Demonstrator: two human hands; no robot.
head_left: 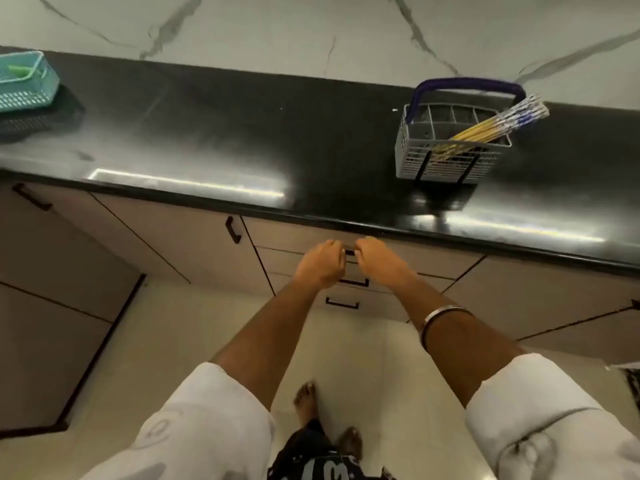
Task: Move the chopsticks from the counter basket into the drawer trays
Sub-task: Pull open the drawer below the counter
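Both hands were down at the top drawer: the left hand (323, 261) and right hand (375, 259) curled round its black handle (349, 252), side by side. The chopsticks (491, 124) leaned in the grey basket (450, 161) on the counter (242, 133), drawer closed.

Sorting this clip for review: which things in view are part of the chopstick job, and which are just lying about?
Part of the job:
- chopsticks, leaning in the grey basket
- top drawer handle, gripped by the left hand and right hand

Lying about:
- teal basket, far left of the counter
- lower drawer handles
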